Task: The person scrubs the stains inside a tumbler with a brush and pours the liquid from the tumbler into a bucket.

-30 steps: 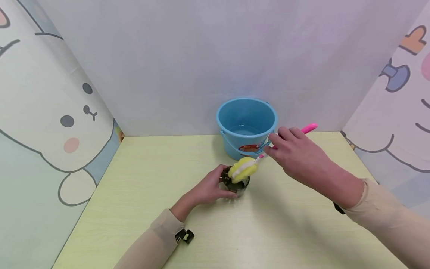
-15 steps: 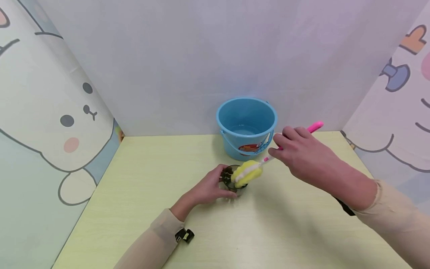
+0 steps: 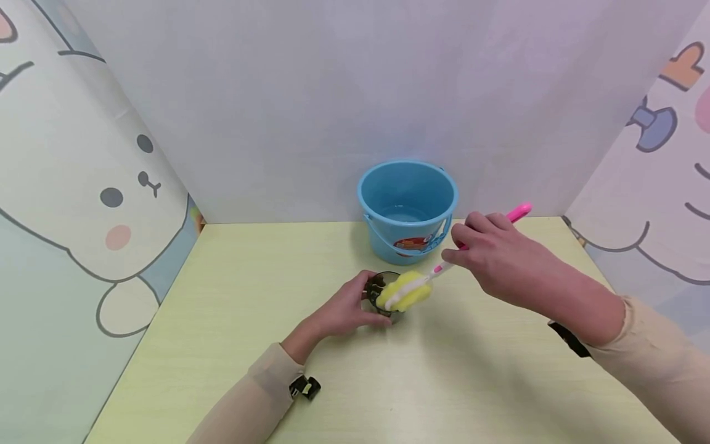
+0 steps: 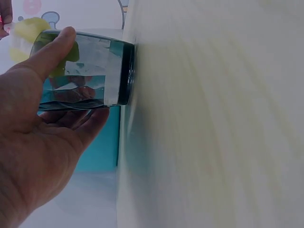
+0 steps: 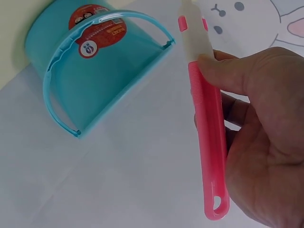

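My left hand grips a dark see-through glass that stands upright on the table, thumb on one side and fingers on the other. In my right hand is a sponge bottle brush with a pink and white handle, pinched between thumb and fingers. Its yellow sponge head slants down into the mouth of the glass and overlaps the near rim in the head view. Through the glass wall the left wrist view shows a yellowish patch of sponge inside.
A light blue bucket with a red label and a lowered handle stands behind the glass, against the back wall. Some liquid shows at its bottom. The pale wood-look table is bounded by cartoon-printed panels at both sides.
The brush head first drew right and partly out of the glass, then tipped back slightly left and down over it. My right hand has shifted a little right; the left hand stays put.
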Action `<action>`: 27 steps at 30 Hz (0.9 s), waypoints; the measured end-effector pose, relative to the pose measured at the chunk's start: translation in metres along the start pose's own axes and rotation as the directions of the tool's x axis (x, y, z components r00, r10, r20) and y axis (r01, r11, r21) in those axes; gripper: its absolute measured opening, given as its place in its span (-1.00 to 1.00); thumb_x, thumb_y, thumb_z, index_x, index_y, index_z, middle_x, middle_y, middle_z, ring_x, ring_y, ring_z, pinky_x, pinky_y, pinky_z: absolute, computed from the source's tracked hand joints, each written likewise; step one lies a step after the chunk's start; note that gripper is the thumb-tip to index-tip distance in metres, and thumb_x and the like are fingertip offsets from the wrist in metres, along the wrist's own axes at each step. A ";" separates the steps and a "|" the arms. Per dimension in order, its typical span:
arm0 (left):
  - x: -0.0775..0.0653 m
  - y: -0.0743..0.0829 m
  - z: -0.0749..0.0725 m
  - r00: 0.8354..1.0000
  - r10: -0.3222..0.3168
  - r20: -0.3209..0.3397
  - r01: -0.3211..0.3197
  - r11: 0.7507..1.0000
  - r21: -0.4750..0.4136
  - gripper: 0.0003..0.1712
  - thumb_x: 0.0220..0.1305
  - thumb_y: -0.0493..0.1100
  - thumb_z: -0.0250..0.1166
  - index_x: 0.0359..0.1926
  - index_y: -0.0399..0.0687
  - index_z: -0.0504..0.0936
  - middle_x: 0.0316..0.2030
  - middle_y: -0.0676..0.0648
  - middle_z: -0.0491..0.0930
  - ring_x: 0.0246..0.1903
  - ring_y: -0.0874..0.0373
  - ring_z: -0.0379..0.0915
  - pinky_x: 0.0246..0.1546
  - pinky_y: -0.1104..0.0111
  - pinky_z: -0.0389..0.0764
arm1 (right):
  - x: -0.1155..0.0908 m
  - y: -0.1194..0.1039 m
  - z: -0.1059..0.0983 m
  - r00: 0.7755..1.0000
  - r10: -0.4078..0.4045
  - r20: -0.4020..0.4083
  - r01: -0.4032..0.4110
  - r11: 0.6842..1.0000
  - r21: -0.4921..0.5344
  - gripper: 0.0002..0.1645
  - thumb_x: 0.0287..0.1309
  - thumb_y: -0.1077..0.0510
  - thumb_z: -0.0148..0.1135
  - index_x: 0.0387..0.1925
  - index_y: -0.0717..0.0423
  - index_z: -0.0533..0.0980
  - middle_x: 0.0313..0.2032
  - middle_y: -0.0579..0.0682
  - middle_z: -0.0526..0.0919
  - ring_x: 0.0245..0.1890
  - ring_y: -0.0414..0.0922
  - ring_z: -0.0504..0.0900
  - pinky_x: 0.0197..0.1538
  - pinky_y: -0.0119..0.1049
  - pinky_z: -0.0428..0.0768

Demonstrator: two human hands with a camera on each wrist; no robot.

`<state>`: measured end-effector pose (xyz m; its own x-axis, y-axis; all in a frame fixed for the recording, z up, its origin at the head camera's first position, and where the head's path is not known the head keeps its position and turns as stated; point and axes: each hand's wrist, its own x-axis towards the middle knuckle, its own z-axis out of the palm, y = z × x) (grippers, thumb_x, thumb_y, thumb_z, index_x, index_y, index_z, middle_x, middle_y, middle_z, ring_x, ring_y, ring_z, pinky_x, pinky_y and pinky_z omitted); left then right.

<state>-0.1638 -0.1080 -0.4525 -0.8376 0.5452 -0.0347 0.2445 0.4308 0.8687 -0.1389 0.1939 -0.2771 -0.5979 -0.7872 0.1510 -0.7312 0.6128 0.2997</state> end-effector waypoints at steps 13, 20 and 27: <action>0.000 0.002 0.000 1.000 -0.013 0.001 0.013 1.000 0.011 -0.01 0.13 -0.02 0.69 0.45 -0.01 0.30 0.33 0.07 0.46 0.33 0.15 0.42 0.38 0.22 0.48 | 0.004 -0.004 0.017 0.999 0.011 -0.048 -0.008 0.999 0.051 -0.32 -0.14 0.32 0.74 0.12 0.01 0.73 -0.05 0.11 0.60 -0.08 0.13 0.48 -0.10 -0.04 0.48; 0.001 0.000 0.001 1.000 0.015 0.003 -0.015 1.000 -0.002 -0.01 0.13 -0.02 0.69 0.45 -0.01 0.31 0.32 0.07 0.48 0.28 0.17 0.46 0.36 0.26 0.50 | 0.008 -0.009 0.027 0.996 0.035 -0.079 -0.030 0.998 0.063 -0.37 -0.06 0.35 0.68 0.11 0.00 0.73 -0.11 0.10 0.59 -0.06 0.15 0.50 -0.05 0.01 0.53; 0.000 0.000 0.000 1.000 0.016 0.006 -0.016 1.000 -0.016 -0.03 0.13 -0.01 0.69 0.43 0.00 0.32 0.29 0.07 0.49 0.27 0.16 0.48 0.36 0.25 0.50 | 0.011 -0.013 0.035 0.990 0.077 -0.120 -0.071 0.996 0.059 -0.43 -0.06 0.36 0.67 0.04 0.03 0.73 -0.12 0.12 0.59 -0.10 0.16 0.49 -0.10 0.01 0.54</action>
<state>-0.1638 -0.1078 -0.4527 -0.8304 0.5567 -0.0234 0.2503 0.4102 0.8770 -0.1472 0.1800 -0.3129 -0.6091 -0.7400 0.2854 -0.7052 0.6700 0.2320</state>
